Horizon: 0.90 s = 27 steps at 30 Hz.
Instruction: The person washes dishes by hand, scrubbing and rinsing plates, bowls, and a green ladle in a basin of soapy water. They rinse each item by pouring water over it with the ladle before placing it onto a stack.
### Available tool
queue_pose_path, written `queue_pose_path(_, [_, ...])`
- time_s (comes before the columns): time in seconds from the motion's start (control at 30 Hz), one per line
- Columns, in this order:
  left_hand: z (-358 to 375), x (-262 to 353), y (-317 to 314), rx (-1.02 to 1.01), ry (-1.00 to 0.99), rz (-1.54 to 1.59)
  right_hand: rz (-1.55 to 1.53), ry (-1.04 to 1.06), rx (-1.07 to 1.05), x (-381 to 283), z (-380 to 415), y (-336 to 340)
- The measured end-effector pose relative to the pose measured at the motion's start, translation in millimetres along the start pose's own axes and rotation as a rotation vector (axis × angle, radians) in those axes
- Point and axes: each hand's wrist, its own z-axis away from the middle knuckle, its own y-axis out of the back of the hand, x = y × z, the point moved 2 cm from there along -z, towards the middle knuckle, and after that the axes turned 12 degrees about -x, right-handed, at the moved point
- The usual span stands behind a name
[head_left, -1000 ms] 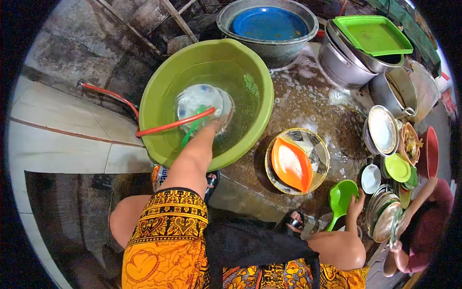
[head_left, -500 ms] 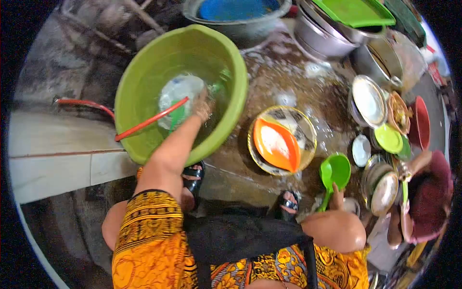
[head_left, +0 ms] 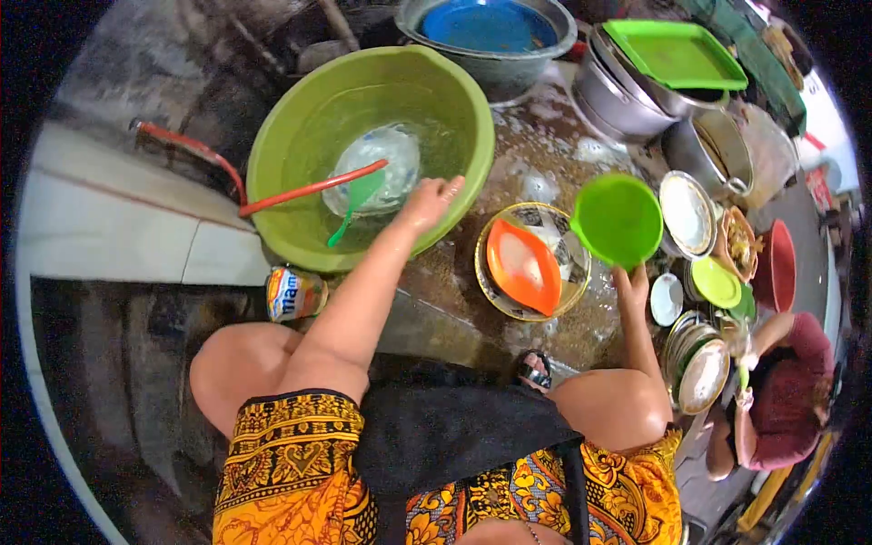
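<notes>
Scoop (head_left: 619, 221), green plastic, held up by right hand (head_left: 630, 283) gripping its handle, above wet floor beside patterned bowl (head_left: 581, 272) with orange dish (head_left: 522, 266). Left hand (head_left: 429, 201), fingers loosely spread, holding nothing, over near rim of green basin (head_left: 283, 154). Red hose (head_left: 309, 189) crosses basin water.

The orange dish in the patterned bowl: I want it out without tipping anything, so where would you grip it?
Probably the orange dish by its raised left rim, coming from above: it leans tilted inside the patterned bowl, so that edge stands clear while the lower edge is tucked against the bowl.
</notes>
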Motion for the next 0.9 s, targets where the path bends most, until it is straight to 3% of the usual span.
queue_pose_path(0.03, [7.2, 3.7, -0.8, 0.022, 0.004, 0.015, 0.105, 0.231, -0.054, -26.5, -21.1, -13.4])
queue_pose_path(0.07, [15.8, 8.3, -2.2, 0.068, -0.045, -0.068, 0.435, 0.260, -0.036, -87.4, -26.5, -35.6])
queue_pose_path(0.13, [30.8, 8.9, 7.1, 0.134, -0.090, -0.142, 0.593, 0.374, -0.191, -144.4, -54.4, -73.0])
queue_pose_path(0.17, [38.1, 4.0, 18.2, 0.162, -0.034, -0.222, 0.648, 0.414, -0.254, -175.3, -61.9, -93.3])
queue_pose_path(0.2, [43.9, -2.1, 30.8, 0.190, 0.021, -0.303, 0.772, 0.266, -0.268, -207.4, -67.1, -114.8])
queue_pose_path(0.27, [37.8, -42.6, 45.0, 0.196, 0.251, -0.466, 0.756, 0.520, -0.231, -215.2, -106.7, -151.6])
queue_pose_path(0.3, [36.2, -60.1, 51.6, 0.154, 0.364, -0.495, 0.909, 0.313, -0.300, -251.9, -101.4, -171.7])
queue_pose_path(0.33, [32.9, -77.1, 53.5, 0.164, 0.358, -0.489, 0.986, 0.305, -0.362, -258.6, -115.1, -191.7])
queue_pose_path(0.4, [24.8, -106.5, 53.1, 0.158, 0.452, -0.344, 1.001, 0.473, -0.428, -238.9, -148.1, -231.9])
queue_pose_path(0.43, [18.2, -110.1, 57.1, 0.165, 0.444, -0.334, 1.168, 0.428, -0.482, -250.7, -142.8, -252.2])
queue_pose_path(0.5, [6.3, -121.2, 55.9, 0.022, 0.515, -0.129, 1.187, 0.477, -0.455, -230.1, -160.1, -293.5])
queue_pose_path(0.63, [-21.6, -148.7, 47.8, 0.091, 0.572, -0.075, 1.184, 0.357, -0.384, -203.4, -173.3, -349.1])
queue_pose_path(0.67, [-31.6, -160.9, 44.8, 0.044, 0.553, -0.052, 1.191, 0.357, -0.401, -202.2, -172.6, -357.8])
queue_pose_path(0.73, [-32.7, -170.7, 42.2, -0.013, 0.546, -0.029, 1.046, 0.112, -0.433, -191.1, -176.1, -370.6])
queue_pose_path(0.83, [-49.6, -169.2, 37.1, -0.157, 0.402, -0.149, 0.964, -0.005, -0.500, -154.4, -193.3, -386.2])
queue_pose_path(0.9, [-45.1, -157.1, 37.5, -0.220, 0.251, 0.031, 0.988, 0.059, -0.413, -150.1, -185.9, -380.2])
